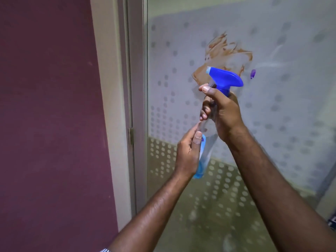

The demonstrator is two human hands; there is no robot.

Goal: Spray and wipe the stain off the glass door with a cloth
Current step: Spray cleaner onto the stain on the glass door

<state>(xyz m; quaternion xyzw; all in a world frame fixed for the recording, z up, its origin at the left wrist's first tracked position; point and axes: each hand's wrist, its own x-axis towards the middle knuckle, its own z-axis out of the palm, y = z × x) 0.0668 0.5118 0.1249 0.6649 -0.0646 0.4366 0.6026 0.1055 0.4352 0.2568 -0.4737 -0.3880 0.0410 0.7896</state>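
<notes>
Right hand [221,110] curled around the neck of a clear spray bottle [205,146] with a blue trigger head, left hand [189,151] pinching its body, before a dotted frosted glass door [281,110] smeared with a brown stain [227,51], beside a maroon wall [51,115].

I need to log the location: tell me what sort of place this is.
Probably an indoor doorway in an office or a home; which one is unclear. A frosted, dot-patterned glass door with a brown stain hangs in a pale frame with a hinge, beside a maroon wall.
</notes>
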